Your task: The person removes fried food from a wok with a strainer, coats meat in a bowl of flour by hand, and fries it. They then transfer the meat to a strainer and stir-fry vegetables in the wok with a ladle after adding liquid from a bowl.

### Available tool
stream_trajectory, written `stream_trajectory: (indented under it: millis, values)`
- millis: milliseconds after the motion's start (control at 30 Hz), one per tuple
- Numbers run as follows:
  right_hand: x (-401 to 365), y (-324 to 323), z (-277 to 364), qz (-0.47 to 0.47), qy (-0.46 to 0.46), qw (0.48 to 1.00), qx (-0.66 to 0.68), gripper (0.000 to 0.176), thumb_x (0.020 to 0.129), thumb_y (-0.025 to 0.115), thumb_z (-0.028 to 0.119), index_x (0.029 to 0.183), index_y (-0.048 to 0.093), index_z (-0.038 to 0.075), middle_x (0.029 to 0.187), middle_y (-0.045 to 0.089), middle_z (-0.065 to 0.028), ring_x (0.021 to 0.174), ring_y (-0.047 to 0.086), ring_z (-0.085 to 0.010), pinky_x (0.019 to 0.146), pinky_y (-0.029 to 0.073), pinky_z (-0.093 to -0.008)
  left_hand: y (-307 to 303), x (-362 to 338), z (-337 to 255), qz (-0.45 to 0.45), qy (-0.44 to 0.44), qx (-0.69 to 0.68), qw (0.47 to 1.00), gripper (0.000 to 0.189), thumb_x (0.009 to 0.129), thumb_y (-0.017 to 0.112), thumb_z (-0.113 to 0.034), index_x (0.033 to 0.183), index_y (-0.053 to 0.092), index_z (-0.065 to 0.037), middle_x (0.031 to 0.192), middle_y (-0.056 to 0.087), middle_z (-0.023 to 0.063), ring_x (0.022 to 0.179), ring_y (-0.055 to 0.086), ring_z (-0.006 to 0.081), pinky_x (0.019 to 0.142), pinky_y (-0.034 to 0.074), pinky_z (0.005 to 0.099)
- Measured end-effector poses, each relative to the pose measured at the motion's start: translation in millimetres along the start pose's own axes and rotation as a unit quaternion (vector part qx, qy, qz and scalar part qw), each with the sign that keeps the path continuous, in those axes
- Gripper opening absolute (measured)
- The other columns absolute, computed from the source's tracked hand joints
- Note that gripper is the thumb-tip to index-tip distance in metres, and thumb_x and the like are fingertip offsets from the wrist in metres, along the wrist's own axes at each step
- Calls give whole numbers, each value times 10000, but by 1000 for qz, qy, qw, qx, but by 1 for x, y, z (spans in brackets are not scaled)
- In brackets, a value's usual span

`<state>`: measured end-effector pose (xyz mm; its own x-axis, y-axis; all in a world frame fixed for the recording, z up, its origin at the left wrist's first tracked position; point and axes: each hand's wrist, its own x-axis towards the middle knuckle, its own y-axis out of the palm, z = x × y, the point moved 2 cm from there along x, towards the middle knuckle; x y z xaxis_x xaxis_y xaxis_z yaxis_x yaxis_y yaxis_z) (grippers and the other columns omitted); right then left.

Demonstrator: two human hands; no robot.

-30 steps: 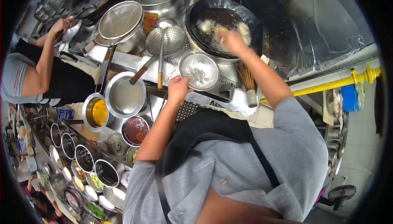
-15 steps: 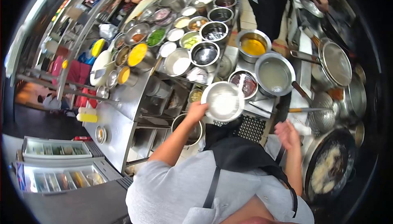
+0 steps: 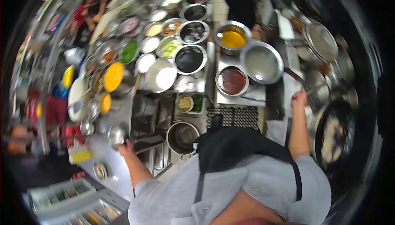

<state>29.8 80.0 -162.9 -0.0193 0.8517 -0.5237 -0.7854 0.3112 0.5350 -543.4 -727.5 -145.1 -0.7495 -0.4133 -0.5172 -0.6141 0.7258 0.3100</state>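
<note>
In the head view, blurred by motion, we find the left hand (image 3: 123, 147) stretched far out to our left, at the near edge of the steel table (image 3: 108, 165). It touches or all but touches a small steel bowl (image 3: 116, 135) that lies just beyond its fingertips. The bowl is round, so it has no long axis to line up with. We cannot tell whether the fingers are closed on its rim or only resting against it. The right hand (image 3: 299, 99) is well apart on the other side, lifted beside the dark wok (image 3: 334, 136) of pale frying pieces, and its grip is also too blurred to judge. Between the arms sit a red sauce bowl (image 3: 232, 81) and a black mat (image 3: 234, 117), and rows of ingredient bowls crowd the far side.
</note>
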Motion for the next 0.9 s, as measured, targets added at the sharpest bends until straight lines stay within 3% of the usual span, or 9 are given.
stream_trajectory:
  millis: [100,200,267,300,333,500,667,700,900]
  values:
    - [-54,32,-7,-173,-166,959,-151,239,905,565,196,697,493,103,501,383,7,387,351,-117,371,292,-248,50,-42,10,-82,-14,25,996,550,890,529,-430,1158,491,48,1179,498,201,913,578,304,722,583,358]
    - [-176,53,-48,-116,-170,969,-138,280,906,564,203,681,438,93,488,385,-14,374,383,-132,347,329,-306,54,-63,57,94,-145,241,955,504,878,546,-481,950,538,18,994,584,191,666,573,233,565,543,313]
    - [-257,42,-72,-119,-137,957,-228,240,894,568,175,719,431,85,500,422,-20,394,435,-135,360,368,-300,52,-80,95,276,-321,422,802,444,889,549,-447,866,540,-4,858,617,152,576,573,213,542,530,310]
    - [-284,15,-79,-159,-156,853,-472,220,854,620,149,743,449,66,531,474,-42,402,467,-145,382,388,-296,49,-93,111,334,-394,496,698,412,895,553,-418,841,542,-10,800,623,132,573,593,215,554,538,313]
    - [-306,-10,-93,-139,-76,920,-358,215,811,666,108,748,467,55,573,492,-25,460,473,-114,443,399,-270,55,-119,121,331,-411,548,649,388,898,558,-392,841,545,-9,814,622,134,635,621,228,574,543,324]
    - [-371,-43,-52,-75,-106,824,-552,167,777,701,82,761,538,48,680,482,18,650,448,-67,583,386,-230,57,-134,154,374,-357,732,444,328,880,588,-327,864,552,-1,846,623,128,768,663,265,659,551,373]
    - [-313,26,-73,121,-124,772,-612,224,771,713,70,969,631,4,811,588,-30,763,527,-104,681,446,-260,75,-142,154,489,-253,716,429,314,879,583,-310,833,562,0,793,623,116,729,661,256,617,535,354]
    - [-294,56,-83,152,-84,844,-507,322,751,731,91,1034,622,-14,884,622,-70,833,567,-131,742,471,-278,70,-134,159,493,-251,717,424,314,879,583,-310,833,562,0,793,623,116,729,661,256,617,535,354]
    - [-149,182,-150,203,-229,695,-651,446,810,628,166,1213,533,0,972,643,-173,920,619,-298,846,467,-355,53,-137,157,509,-280,653,486,307,876,580,-322,782,557,-31,760,625,99,697,658,232,580,514,340]
